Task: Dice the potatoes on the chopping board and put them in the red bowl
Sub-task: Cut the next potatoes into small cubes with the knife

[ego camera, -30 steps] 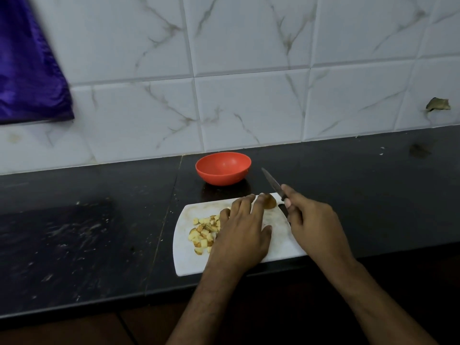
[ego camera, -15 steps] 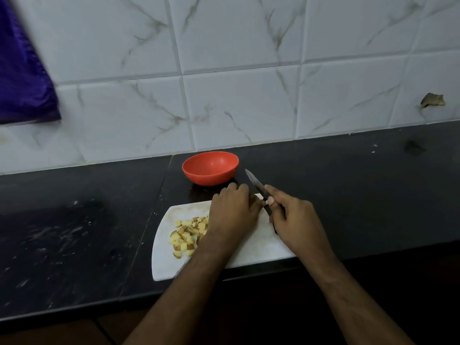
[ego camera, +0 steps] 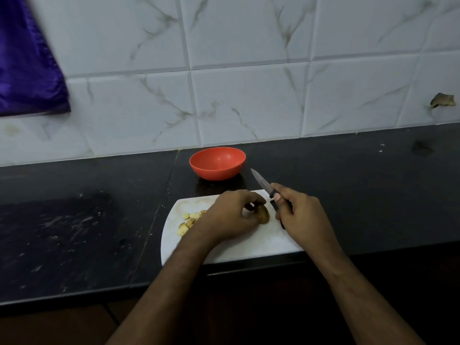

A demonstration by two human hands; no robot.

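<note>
**Dicing part done, bowl not yet filled**

Working at a white board point(ego camera: 249, 247) on the dark tabletop point(ego camera: 74, 232), below a marbled tile wall. Left hand point(ego camera: 231, 215) curling over a brown potato piece point(ego camera: 264, 215) near the middle of the board, fingertips pinching it down. Right hand point(ego camera: 301, 215) gripping the dark handle of a knife point(ego camera: 261, 181), blade lifted clear of the board and pointing up toward the bowl point(ego camera: 217, 163), not touching the potato.

Lying at the left part of the board, partly hidden behind the left wrist: a small heap of dice point(ego camera: 189, 221), pale yellow with bits of skin. Standing just beyond the board's far edge: the red bowl, apparently holding nothing. Hanging at the upper left: a purple cloth point(ego camera: 27, 66).

Judging by this: roughly midway at best. Some cutting finished, at least one piece waiting for the blade, and all of the transfer to the bowl remaining. Impossible to tell whether more potato is hiding under the left palm.
</note>
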